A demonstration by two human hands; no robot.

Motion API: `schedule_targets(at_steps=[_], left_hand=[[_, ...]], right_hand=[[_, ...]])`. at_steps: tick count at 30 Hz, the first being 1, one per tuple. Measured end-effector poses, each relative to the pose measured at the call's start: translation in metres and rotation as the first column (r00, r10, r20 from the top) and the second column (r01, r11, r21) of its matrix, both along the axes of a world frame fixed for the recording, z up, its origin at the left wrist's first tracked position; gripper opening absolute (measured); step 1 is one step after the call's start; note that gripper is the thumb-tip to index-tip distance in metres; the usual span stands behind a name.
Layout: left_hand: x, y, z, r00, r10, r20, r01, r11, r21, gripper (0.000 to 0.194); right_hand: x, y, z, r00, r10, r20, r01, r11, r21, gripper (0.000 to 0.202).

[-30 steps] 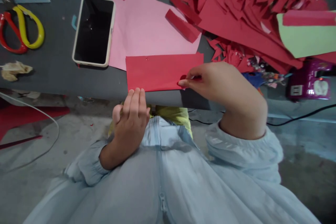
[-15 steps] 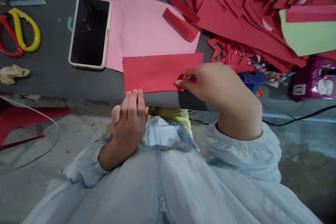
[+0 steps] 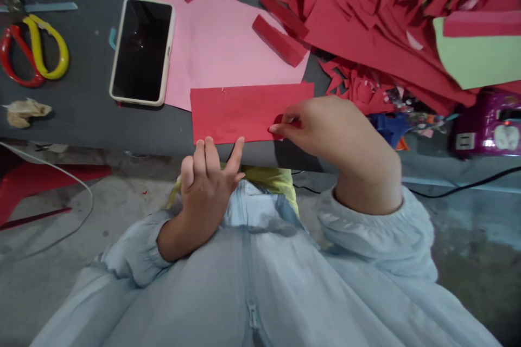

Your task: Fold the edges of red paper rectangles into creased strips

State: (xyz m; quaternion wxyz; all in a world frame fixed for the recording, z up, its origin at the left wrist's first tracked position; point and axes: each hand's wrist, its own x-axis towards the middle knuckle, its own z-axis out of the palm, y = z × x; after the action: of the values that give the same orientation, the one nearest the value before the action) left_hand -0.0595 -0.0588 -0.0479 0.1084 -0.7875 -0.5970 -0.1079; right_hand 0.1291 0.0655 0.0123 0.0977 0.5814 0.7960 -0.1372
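L hand (image 3: 209, 192) is lying back-up at the table's (image 3: 89, 124) near edge, fingers spread wide, w/ a few tips meeting or nearly meeting the front edge of the red paper (image 3: 232, 111); can't tell if all are touching. R hand (image 3: 325, 127) is bending over the paper's R end, thumb & index closing to a narrow pinch low on it; can't tell if paper's being nipped btwn them. Red paper is lying flat along the table edge, its back edge overlapping the pink sheet (image 3: 228, 38). Smartphone (image 3: 142, 51) is overlapping the sheet's L side, w/ red-&-yellow-handled scissors (image 3: 36, 43) lying farther L. Red strip (image 3: 280, 40) is resting on the sheet's R side, nr the red scraps (image 3: 407, 5). Green paper (image 3: 476, 59) is lying far R.
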Motion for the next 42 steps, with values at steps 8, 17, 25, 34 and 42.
schedule_targets(at_steps=[8, 17, 25, 34, 42], left_hand=[[0.001, 0.012, 0.012, 0.987, 0.061, 0.147, -0.031, 0.98, -0.199, 0.067], [-0.007, 0.044, 0.025, 0.987, 0.055, 0.148, -0.012, 0.961, -0.275, 0.056], [0.012, 0.055, 0.027, 0.977, 0.167, 0.134, -0.116, 0.939, -0.324, 0.08], [0.033, 0.055, 0.027, 0.974, 0.187, 0.126, -0.151, 0.955, -0.255, 0.073], [0.038, 0.069, 0.03, 0.991, 0.062, 0.116, -0.032, 0.969, -0.243, 0.06]], right_hand=[[0.004, -0.023, 0.007, 1.0, 0.011, -0.013, -0.011, 1.0, -0.023, 0.033], [0.004, -0.048, 0.007, 0.995, -0.037, -0.094, 0.027, 0.994, -0.109, 0.038], [0.025, -0.067, -0.005, 0.867, -0.279, -0.414, 0.26, 0.96, -0.102, 0.013], [0.034, -0.071, -0.02, 0.82, -0.249, -0.516, 0.297, 0.955, 0.01, 0.009], [0.032, -0.056, -0.021, 0.824, -0.231, -0.518, 0.292, 0.956, 0.037, 0.008]])
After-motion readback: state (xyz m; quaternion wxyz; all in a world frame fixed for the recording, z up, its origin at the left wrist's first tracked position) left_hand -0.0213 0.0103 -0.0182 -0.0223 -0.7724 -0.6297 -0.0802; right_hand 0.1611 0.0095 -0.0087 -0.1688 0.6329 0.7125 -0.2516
